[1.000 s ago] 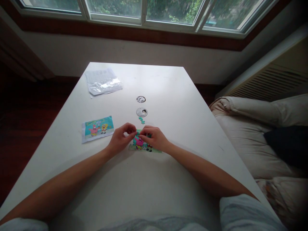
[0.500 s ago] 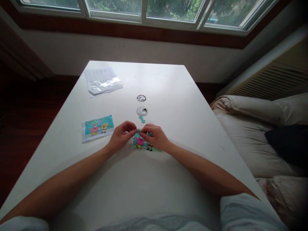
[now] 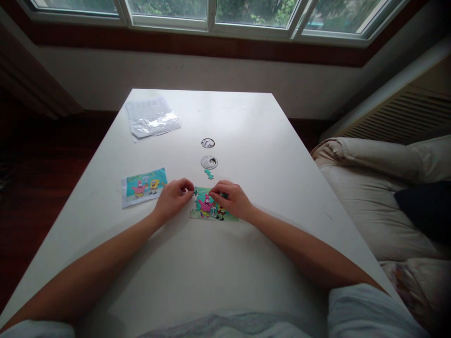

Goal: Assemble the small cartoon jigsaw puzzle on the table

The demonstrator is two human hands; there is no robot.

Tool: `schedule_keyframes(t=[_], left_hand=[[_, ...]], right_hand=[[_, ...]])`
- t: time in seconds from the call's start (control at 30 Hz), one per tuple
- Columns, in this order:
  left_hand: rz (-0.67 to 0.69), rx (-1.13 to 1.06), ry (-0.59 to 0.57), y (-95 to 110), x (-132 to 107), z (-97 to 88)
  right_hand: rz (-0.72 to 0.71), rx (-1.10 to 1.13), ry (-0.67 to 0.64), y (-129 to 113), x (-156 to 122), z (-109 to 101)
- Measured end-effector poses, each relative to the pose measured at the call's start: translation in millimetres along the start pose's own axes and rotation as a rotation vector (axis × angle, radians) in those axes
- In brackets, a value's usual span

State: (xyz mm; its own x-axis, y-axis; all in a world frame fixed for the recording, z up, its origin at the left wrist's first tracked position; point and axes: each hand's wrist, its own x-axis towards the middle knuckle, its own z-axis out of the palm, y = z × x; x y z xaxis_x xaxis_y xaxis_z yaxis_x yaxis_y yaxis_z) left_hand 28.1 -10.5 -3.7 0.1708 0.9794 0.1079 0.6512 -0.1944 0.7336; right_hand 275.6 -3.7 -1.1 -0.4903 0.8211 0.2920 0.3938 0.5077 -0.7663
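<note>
A small jigsaw puzzle (image 3: 207,213) with pink and yellow cartoon figures lies on the white table, its left side uneven. My left hand (image 3: 175,199) is at its upper left, thumb and forefinger pinched on a small teal puzzle piece (image 3: 196,193). Over the puzzle's upper right part rests my right hand (image 3: 231,199), its fingers curled together; anything between them is hidden. A few loose teal puzzle pieces (image 3: 209,174) lie just beyond the puzzle. To the left is a picture sheet (image 3: 144,188) showing similar figures on teal.
Two round inserts, a silver ring (image 3: 209,162) and a round opening (image 3: 207,143), sit in the table (image 3: 246,126). Clear plastic bags with papers (image 3: 153,119) lie at the far left. A cushioned beige sofa (image 3: 352,202) stands right of the table.
My hands have drawn apart. My left hand has moved left with the puzzle piece, and my right hand has shifted slightly right, so more of the puzzle's upper left shows.
</note>
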Motion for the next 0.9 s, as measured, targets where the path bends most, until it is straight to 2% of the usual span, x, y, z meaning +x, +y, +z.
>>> schedule_keyframes(t=[0.17, 0.73, 0.9], left_hand=[[0.043, 0.138, -0.007, 2.5, -0.9, 2.3], [0.173, 0.253, -0.022, 7.3, -2.9, 5.4], [0.218, 0.253, -0.034, 1.5, -0.1, -2.6]], right_hand=[[0.001, -0.004, -0.011, 1.3, -0.8, 1.3], [-0.036, -0.038, -0.083, 6.8, -1.8, 4.4], [-0.037, -0.046, -0.092, 6.4, -2.1, 3.6]])
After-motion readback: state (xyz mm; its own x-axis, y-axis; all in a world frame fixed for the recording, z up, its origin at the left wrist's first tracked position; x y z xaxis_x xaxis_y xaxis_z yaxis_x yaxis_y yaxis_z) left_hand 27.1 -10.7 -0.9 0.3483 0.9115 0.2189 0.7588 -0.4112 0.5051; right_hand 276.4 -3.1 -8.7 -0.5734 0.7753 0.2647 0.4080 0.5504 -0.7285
